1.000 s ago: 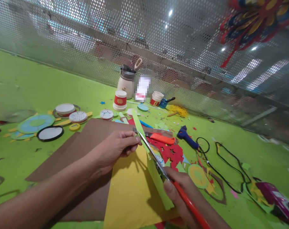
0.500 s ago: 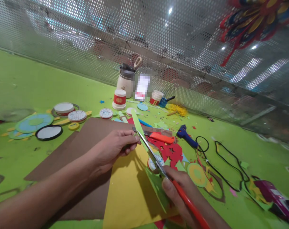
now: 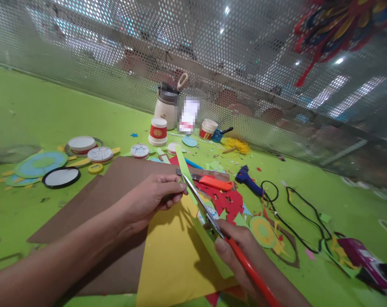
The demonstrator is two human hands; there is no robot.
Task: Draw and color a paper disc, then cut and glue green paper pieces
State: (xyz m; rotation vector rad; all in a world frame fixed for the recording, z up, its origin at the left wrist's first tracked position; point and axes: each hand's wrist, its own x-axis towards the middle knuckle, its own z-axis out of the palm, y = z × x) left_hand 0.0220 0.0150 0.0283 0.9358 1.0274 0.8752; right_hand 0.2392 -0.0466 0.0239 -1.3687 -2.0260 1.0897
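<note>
Between the thumb and fingers of my left hand (image 3: pixel 168 191) is pinched a strip of light green paper (image 3: pixel 183 164), standing up and leaning left. My right hand (image 3: pixel 236 243) grips red-handled scissors (image 3: pixel 252 269). Their metal blades point up and left, lying along the green paper close to my left fingertips. More green paper (image 3: pixel 214 251) hangs below the blades, partly behind my right hand. Beneath both hands lies a yellow sheet (image 3: pixel 168 256), overlapping a brown sheet (image 3: pixel 116 217). An orange utility knife (image 3: pixel 215 183) rests just beyond the blades, on red paper with star-shaped cutouts (image 3: pixel 227 200).
Toward the back stand a jug (image 3: pixel 166 108), a red and white paper cup (image 3: pixel 157 132) and a lit, blurred screen (image 3: pixel 189 115). At the right lie a blue glue gun (image 3: pixel 249 181) with its cable and a purple device (image 3: pixel 366 260). Round paper pieces (image 3: pixel 41 164) sit left.
The lower green paper has swung and now shows more of its face under the scissors. My hands keep nearly the same place, and the whole view has shifted slightly.
</note>
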